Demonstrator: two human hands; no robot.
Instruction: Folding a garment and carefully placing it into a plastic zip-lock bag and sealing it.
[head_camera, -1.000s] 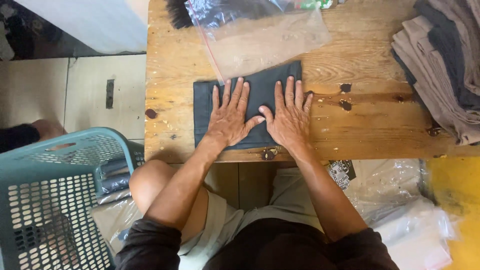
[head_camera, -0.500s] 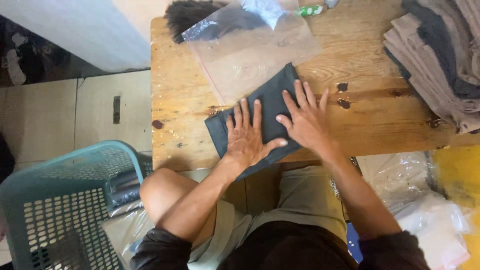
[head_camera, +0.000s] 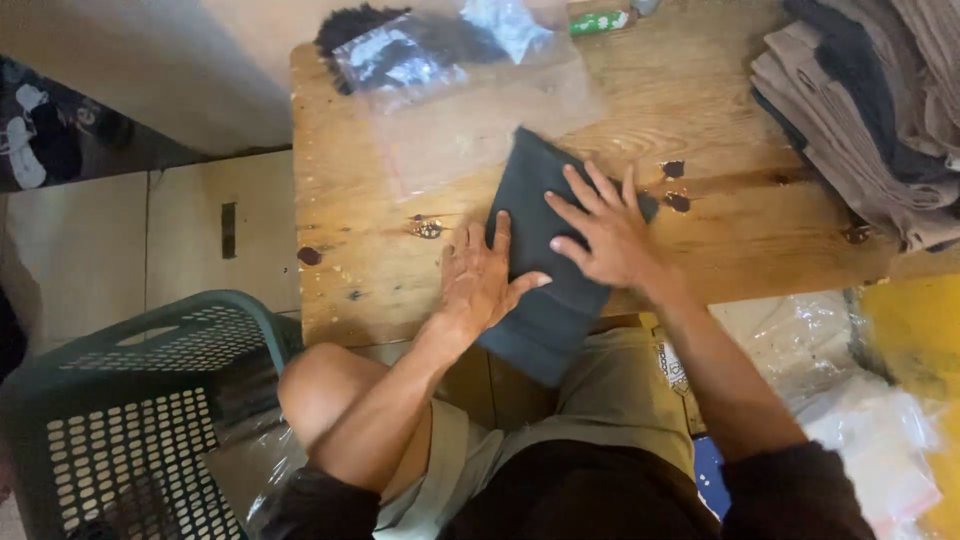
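Note:
A folded dark grey cloth (head_camera: 545, 310) lies turned lengthwise across the front edge of a wooden table (head_camera: 700, 130), its near end hanging over my lap. My left hand (head_camera: 480, 280) lies flat at the cloth's left edge, fingers apart, thumb on the cloth. My right hand (head_camera: 605, 235) presses flat on the cloth's upper right part, fingers spread. A clear plastic bag (head_camera: 480, 120) lies on the table just beyond the cloth's far end.
A stack of folded beige and dark cloths (head_camera: 870, 110) fills the table's right end. A dark fluffy item in plastic (head_camera: 390, 45) sits at the back left. A teal perforated laundry basket (head_camera: 120, 430) stands on the floor at left. Plastic bags (head_camera: 870, 430) lie at right.
Both hands have turned the cloth from lying crosswise to lengthwise, its near end now over the table edge. The view has shifted to the left.

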